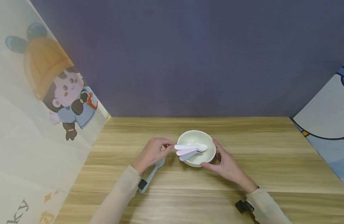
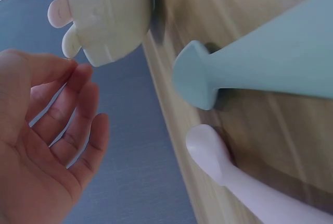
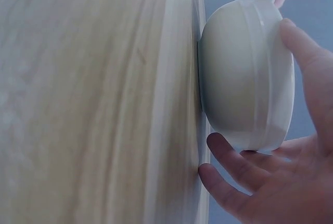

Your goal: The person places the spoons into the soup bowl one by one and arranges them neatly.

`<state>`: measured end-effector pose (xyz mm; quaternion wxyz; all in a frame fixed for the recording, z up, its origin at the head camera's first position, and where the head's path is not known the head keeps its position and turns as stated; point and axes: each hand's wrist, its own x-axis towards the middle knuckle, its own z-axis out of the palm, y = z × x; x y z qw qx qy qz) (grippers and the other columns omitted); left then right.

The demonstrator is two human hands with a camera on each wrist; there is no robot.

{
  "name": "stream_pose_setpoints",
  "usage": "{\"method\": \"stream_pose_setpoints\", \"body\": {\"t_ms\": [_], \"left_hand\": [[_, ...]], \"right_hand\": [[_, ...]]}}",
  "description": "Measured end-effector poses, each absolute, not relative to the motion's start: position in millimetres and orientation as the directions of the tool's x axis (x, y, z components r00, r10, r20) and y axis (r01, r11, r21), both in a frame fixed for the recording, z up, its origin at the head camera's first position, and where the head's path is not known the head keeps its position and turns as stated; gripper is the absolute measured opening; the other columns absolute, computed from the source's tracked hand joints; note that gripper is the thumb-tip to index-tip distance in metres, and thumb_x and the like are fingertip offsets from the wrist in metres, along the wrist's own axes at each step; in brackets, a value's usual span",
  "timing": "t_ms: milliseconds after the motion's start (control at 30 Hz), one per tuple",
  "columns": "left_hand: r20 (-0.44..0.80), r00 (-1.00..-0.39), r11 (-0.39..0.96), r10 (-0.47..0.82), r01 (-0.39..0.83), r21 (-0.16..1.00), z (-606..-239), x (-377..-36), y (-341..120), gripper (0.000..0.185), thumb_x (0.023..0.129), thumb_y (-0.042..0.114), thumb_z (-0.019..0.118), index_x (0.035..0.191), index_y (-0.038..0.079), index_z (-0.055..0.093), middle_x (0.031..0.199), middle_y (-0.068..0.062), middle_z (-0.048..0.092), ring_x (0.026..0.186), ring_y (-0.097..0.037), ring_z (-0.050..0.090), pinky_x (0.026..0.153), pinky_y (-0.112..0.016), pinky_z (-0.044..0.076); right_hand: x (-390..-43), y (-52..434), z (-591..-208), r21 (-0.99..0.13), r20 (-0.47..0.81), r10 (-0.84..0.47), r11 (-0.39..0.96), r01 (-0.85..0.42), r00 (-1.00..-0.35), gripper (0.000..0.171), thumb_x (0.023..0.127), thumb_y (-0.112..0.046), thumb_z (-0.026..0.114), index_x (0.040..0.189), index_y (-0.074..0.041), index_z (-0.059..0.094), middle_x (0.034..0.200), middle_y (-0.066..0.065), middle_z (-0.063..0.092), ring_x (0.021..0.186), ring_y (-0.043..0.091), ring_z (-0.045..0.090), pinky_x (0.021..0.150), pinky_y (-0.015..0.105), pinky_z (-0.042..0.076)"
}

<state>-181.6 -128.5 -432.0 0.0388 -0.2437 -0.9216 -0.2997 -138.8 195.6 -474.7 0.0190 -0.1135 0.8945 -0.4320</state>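
Observation:
A cream bowl (image 1: 194,135) stands on the table, holding a white spoon (image 1: 185,147), a pink spoon (image 1: 183,152) and a lavender spoon (image 1: 188,156); their handles stick out over its left rim. My right hand (image 1: 226,166) grips the bowl's right side, thumb at the rim and fingers around the outer wall. My left hand (image 1: 155,152) is at the handle ends, thumb and index tips together and the other fingers loosely bent. Its fingertips are beside the white handle end (image 2: 71,41), with nothing visibly pinched.
A pale teal spoon (image 1: 150,177) lies on the wooden table (image 1: 211,199) near my left forearm. Another light pink spoon (image 2: 208,151) lies beside it in the left wrist view. Behind stands a dark blue-grey panel (image 1: 188,62), with printed panels left and right.

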Motion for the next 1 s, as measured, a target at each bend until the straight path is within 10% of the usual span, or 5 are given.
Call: {"method": "stream_pose_setpoints", "body": {"t_ms": [1000], "left_hand": [[0.234,-0.888,0.740,0.395,0.459,0.492,-448,-164,-164,0.017,0.098,0.016,0.073,0.111,0.011,0.083,0.108,-0.001,0.082,0.090,-0.014,0.074,0.084,-0.034,0.060]], "right_hand": [[-138,196,-475,-0.797,0.068,-0.231,0.572,-0.193,-0.970,0.124,0.083,-0.051,0.090,0.169,-0.001,0.018,0.162,0.027,0.046,0.130,0.035,0.068,0.113,0.054,0.051]]}}
